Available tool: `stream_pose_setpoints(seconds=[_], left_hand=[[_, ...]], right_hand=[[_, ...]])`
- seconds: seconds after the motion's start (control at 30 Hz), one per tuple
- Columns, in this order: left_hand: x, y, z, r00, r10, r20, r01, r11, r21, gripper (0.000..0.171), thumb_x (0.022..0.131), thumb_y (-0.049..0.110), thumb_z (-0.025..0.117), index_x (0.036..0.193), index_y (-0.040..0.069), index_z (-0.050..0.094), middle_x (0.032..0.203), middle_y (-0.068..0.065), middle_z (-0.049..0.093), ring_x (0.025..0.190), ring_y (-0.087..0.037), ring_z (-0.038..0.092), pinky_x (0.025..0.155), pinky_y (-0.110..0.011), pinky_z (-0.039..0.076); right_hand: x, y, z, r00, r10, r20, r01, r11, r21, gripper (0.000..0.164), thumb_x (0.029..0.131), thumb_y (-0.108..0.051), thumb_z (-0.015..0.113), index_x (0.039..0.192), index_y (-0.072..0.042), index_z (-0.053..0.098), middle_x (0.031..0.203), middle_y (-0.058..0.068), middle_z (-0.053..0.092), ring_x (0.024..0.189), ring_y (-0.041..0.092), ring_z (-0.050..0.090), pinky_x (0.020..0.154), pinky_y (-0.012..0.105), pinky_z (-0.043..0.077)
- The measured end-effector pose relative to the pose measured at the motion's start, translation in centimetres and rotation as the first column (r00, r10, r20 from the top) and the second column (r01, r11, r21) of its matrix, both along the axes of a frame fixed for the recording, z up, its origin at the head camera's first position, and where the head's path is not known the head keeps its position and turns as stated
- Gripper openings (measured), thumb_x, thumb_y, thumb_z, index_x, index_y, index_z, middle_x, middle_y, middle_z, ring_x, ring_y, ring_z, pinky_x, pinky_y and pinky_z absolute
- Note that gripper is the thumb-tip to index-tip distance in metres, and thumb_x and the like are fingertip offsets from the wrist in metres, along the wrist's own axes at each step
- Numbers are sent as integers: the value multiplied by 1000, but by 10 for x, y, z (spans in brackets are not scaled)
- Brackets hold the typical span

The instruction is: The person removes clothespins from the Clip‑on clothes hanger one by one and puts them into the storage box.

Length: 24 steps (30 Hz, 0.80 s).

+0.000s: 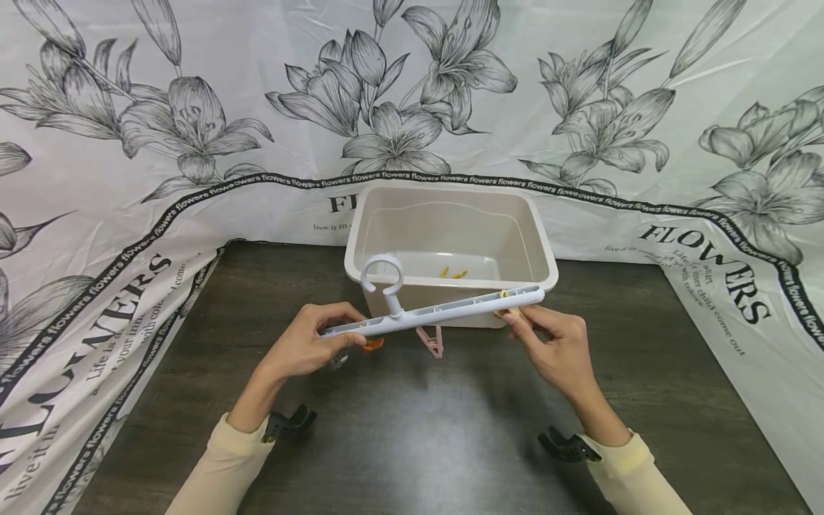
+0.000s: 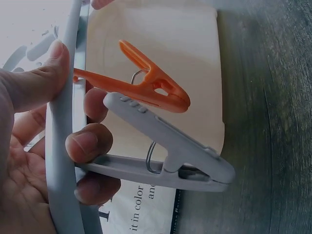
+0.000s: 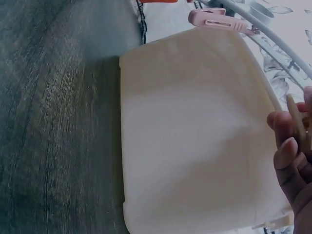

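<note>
My left hand (image 1: 315, 340) grips the left end of a pale grey clip hanger (image 1: 444, 310), whose round hook points up. Below the bar hang a grey clip (image 2: 195, 168) and an orange clip (image 2: 161, 95), both beside the left fingers. Farther along dangles a pink clip (image 1: 433, 342). At the bar's right end, my right hand (image 1: 553, 347) pinches a cream-yellow clip (image 3: 296, 117) against the underside. Fingers partly cover that clip, so whether it is attached cannot be told. The bar tilts, its right end higher.
Behind the hanger stands a beige plastic bin (image 1: 547, 261), with a few small yellow pieces (image 1: 458, 274) on its floor. Both stand on a dark wood-grain table (image 1: 412, 443). A white flower-printed cloth (image 1: 257, 143) hangs behind and along the sides.
</note>
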<state>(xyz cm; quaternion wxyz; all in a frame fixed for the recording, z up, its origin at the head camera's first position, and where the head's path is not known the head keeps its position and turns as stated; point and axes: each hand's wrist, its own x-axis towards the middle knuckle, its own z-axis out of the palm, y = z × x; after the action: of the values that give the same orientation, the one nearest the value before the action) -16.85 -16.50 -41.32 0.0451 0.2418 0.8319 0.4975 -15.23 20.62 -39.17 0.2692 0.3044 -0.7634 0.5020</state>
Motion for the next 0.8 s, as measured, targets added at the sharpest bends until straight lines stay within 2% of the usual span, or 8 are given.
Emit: stream_pose_setpoints(seconds=[0.13,0.3,0.5,0.67,0.8], left_hand=[[-1,0,1,1000,4,-14,-4,1000,8,18,82,20,73,99,25,67,81,7,71,67,-19,62,58,-29,48],[0,-2,1,1000,12,-6,-11,1000,19,18,83,22,72,100,25,67,82,5,71,64,-14,60,56,-28,47],[1,-4,1,1000,1,2,-1,1000,27,17,84,29,70,101,24,67,84,6,72,71,-15,64,63,-30,50],[2,-6,2,1000,17,-6,-17,1000,18,20,83,32,71,101,26,67,82,6,72,66,-16,61,58,-29,49],[1,-6,2,1000,19,-15,-19,1000,14,20,82,32,72,101,26,67,81,7,71,65,-15,61,55,-29,48]], right_hand=[[6,-4,10,999,10,33,-10,1000,24,27,75,16,67,99,4,71,74,10,68,59,15,62,59,16,49],[7,-3,12,998,16,64,-19,998,57,29,77,14,67,104,6,69,73,8,66,60,19,61,59,16,49],[7,3,10,995,16,103,-24,996,83,29,78,14,66,106,5,68,74,6,65,59,14,59,56,17,48],[9,10,13,991,26,131,-39,994,101,29,79,15,65,105,3,68,72,4,63,57,6,55,51,18,46],[10,15,17,991,10,131,-27,992,125,27,80,13,64,104,2,69,71,3,63,56,7,55,49,18,44]])
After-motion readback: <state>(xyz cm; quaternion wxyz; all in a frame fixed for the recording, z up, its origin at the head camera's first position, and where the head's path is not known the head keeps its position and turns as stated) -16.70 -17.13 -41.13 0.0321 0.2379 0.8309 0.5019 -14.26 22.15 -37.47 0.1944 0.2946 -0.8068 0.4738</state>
